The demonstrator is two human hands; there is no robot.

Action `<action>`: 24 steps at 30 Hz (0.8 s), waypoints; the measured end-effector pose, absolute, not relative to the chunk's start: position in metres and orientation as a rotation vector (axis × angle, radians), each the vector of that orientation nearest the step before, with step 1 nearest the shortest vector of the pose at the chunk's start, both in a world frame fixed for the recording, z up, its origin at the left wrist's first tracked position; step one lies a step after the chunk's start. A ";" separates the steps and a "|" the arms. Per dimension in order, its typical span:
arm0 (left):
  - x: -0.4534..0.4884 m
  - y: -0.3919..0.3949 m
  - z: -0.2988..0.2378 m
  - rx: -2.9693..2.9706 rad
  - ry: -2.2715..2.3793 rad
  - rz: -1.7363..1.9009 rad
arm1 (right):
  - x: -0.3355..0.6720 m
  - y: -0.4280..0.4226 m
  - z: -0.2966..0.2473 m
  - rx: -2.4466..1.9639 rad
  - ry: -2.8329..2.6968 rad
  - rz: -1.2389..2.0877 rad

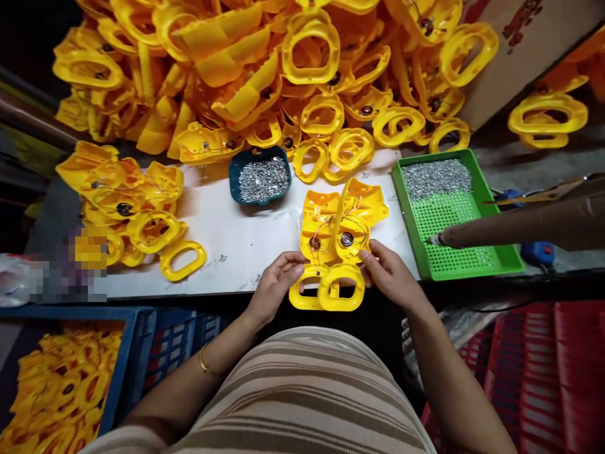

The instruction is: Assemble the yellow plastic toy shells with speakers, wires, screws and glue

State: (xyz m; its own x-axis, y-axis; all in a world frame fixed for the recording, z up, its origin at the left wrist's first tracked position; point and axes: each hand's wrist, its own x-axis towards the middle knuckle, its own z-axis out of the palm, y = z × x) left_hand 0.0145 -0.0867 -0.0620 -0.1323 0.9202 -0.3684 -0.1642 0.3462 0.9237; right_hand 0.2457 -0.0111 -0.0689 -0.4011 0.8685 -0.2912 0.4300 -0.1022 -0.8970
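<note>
Two yellow plastic shell halves with ring handles lie side by side at the table's front edge, joined by thin wires. My left hand pinches the left shell half just above its ring. On the other side, my right hand has its thumb and fingers closed on the right shell half. Each half shows a round, dark-centred part inside, and the rings overlap low down, past the table edge. A dark teal tray of small silvery screws and a green perforated basket with more metal pieces stand beyond my hands.
Yellow shells are heaped along the back, with a smaller pile at the left. An electric screwdriver-like brown tool reaches in over the basket. Blue crate with yellow parts sits lower left; red crates lower right.
</note>
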 end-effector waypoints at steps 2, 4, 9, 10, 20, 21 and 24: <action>0.007 -0.088 -0.066 0.872 1.495 1.118 | 0.259 -0.009 -0.065 -1.487 -1.829 1.420; 0.000 -0.089 -0.072 0.999 1.642 1.155 | 0.267 -0.007 -0.058 -1.611 -1.975 1.230; -0.016 -0.095 -0.083 1.585 1.879 1.067 | 0.267 -0.013 -0.050 -1.784 -2.193 0.905; -0.018 -0.096 -0.084 1.734 1.918 1.050 | 0.267 -0.017 -0.051 -1.797 -2.176 0.851; 0.046 -0.039 -0.082 2.286 1.674 0.763 | 0.250 -0.015 -0.051 -1.735 -1.991 0.449; 0.055 -0.034 -0.080 2.305 1.647 0.743 | 0.249 -0.012 -0.052 -1.718 -2.020 0.443; 0.070 -0.028 -0.074 2.344 1.619 0.736 | 0.248 -0.006 -0.058 -1.689 -2.066 0.433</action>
State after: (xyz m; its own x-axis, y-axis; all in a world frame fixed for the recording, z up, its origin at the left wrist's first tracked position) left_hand 0.0700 -0.0279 -0.0745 0.2763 0.9175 0.2860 0.8186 -0.3806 0.4301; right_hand 0.2483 -0.0060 -0.0577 -0.1614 0.9778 0.1338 0.8419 0.2072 -0.4983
